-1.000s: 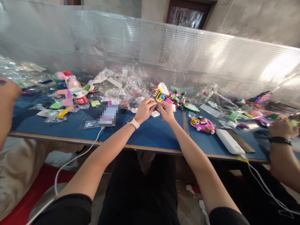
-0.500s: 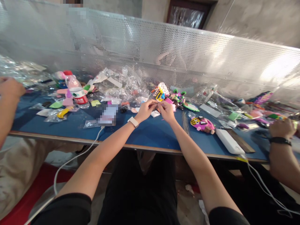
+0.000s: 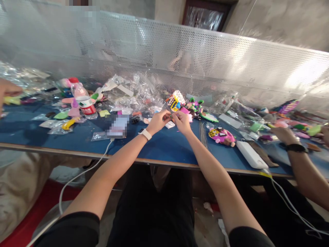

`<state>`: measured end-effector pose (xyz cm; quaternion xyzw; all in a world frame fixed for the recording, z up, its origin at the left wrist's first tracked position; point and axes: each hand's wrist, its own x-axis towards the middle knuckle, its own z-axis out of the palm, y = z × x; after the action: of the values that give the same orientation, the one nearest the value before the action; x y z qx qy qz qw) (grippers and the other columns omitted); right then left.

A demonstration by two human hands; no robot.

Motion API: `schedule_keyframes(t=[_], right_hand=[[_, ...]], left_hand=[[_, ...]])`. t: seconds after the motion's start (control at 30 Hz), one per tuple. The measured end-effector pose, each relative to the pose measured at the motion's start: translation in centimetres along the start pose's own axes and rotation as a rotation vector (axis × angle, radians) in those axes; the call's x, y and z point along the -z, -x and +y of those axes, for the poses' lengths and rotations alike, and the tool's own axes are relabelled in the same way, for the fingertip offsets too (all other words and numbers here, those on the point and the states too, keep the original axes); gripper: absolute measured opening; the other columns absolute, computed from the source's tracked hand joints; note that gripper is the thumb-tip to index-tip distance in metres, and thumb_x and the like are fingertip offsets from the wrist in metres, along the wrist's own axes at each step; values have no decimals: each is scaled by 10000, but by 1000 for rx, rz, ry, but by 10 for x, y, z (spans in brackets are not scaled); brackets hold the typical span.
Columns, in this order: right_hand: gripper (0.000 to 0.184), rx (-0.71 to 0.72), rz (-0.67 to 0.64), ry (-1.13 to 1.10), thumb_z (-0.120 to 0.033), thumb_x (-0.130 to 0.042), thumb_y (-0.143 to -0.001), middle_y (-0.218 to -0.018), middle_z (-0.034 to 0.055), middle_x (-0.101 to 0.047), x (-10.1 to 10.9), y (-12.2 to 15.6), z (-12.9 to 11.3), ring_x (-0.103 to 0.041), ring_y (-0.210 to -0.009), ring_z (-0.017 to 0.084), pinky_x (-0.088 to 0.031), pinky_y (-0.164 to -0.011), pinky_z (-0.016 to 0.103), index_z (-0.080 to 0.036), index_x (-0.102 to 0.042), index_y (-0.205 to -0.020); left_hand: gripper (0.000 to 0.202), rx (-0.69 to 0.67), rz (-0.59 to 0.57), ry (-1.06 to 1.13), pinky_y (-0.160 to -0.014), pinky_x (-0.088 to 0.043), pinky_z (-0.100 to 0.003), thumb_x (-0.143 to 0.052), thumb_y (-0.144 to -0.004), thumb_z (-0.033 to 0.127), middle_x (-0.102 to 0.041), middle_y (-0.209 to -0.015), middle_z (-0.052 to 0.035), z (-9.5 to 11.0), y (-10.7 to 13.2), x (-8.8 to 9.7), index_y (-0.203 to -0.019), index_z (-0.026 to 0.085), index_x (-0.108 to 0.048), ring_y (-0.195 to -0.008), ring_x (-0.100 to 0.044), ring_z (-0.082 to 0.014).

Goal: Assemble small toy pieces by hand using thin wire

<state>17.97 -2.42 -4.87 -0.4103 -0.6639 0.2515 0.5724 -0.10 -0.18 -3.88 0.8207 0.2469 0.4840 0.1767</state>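
My left hand (image 3: 158, 120), with a white watch on its wrist, and my right hand (image 3: 182, 121) meet over the middle of the blue table (image 3: 159, 145). Both have their fingers pinched together on one small piece between them; it is too small to name. Just behind my hands lie a striped yellow toy figure (image 3: 175, 100), a pink block (image 3: 185, 110) and a green toy (image 3: 195, 104). A small white piece (image 3: 170, 125) lies under my hands.
Clear plastic bags (image 3: 133, 92) pile along a perforated metal screen (image 3: 205, 65). A pink bottle (image 3: 82, 97) stands left, a pink tiger toy (image 3: 222, 135) and white power bank (image 3: 250, 155) right. Other people's hands (image 3: 282, 134) work at both ends. A white cable (image 3: 84, 171) hangs off the front edge.
My hands stay pinched together in nearly the same spot. The person on the right has reached further over the table; the hand at the far left has drawn back towards the edge.
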Motion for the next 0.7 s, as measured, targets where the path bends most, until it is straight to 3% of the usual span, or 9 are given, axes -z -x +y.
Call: schedule_keyframes(t=[0.2, 0.43, 0.57, 0.7], right_hand=[[420, 60, -4, 61, -630, -633, -971, -695, 14, -554, 2, -1, -1, -527, -664, 182, -416, -600, 312, -225, -626, -858], [404, 71, -7, 54, -609, -595, -981, -724, 22, -571, 3, -1, -11, -549, -705, 192, -423, -623, 313, -219, -622, -880], [384, 119, -15, 107, -576, -595, -995, -708, 14, -560, 5, 0, -8, -505, -653, 172, -371, -597, 303, -217, -624, -864], [355, 149, -27, 153, -541, -582, -1017, -657, -15, -512, 6, 0, -2, -421, -575, 142, -308, -574, 297, -216, -640, -887]], left_hand=[[207, -116, 22, -190, -755, -525, -305, -790, -967, 301, -697, -921, -27, 0, 2, 2, -1097, 193, -670, -783, -654, -171], [252, -220, 35, -279, -899, -532, -382, -620, -1072, 433, -689, -1022, -89, 3, 3, 3, -992, 201, -678, -992, -664, -243], [378, -190, 89, -182, -841, -506, -365, -507, -1108, 487, -643, -965, -84, 9, 0, 3, -905, 202, -650, -910, -624, -218], [481, -56, 106, 50, -735, -439, -336, -535, -1068, 576, -554, -815, -39, 15, -3, 4, -761, 208, -553, -775, -528, -187]])
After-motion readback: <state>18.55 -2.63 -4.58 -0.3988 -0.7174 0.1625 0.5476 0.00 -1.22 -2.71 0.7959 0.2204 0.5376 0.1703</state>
